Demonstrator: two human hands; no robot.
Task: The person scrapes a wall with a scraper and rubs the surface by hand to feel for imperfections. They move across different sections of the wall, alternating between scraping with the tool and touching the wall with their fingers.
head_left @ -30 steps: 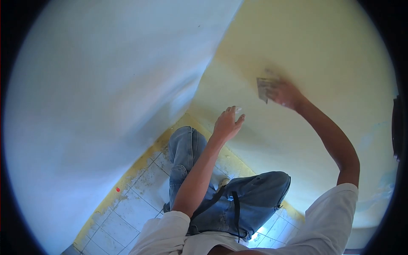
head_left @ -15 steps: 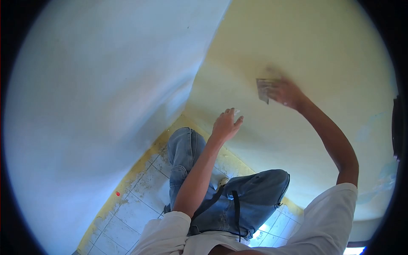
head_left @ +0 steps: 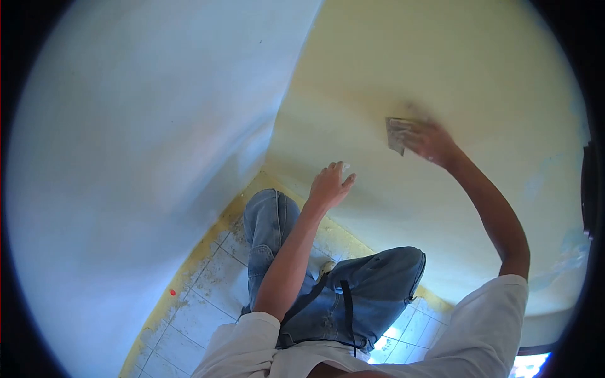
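My right hand (head_left: 430,140) is wrapped round a flat, thin scraper blade (head_left: 396,135), which lies against the yellowish wall (head_left: 466,69). Its fingers are pressed along the blade's right part. Lower and to the left, my left hand (head_left: 329,184) hovers near the same wall with thumb and fingers apart. A whitish smear or bit shows by its fingertips, too small to make out.
A pale bluish wall (head_left: 145,126) meets the yellowish one at a corner. Below are my bent knees in jeans (head_left: 378,277), dusty white floor tiles (head_left: 217,283) and a small red spot (head_left: 172,292). A dark object (head_left: 589,189) is at the right edge.
The whole view has shifted slightly. My right hand and the blade appear a little further right; my left hand appears a little further left, its fingers still apart.
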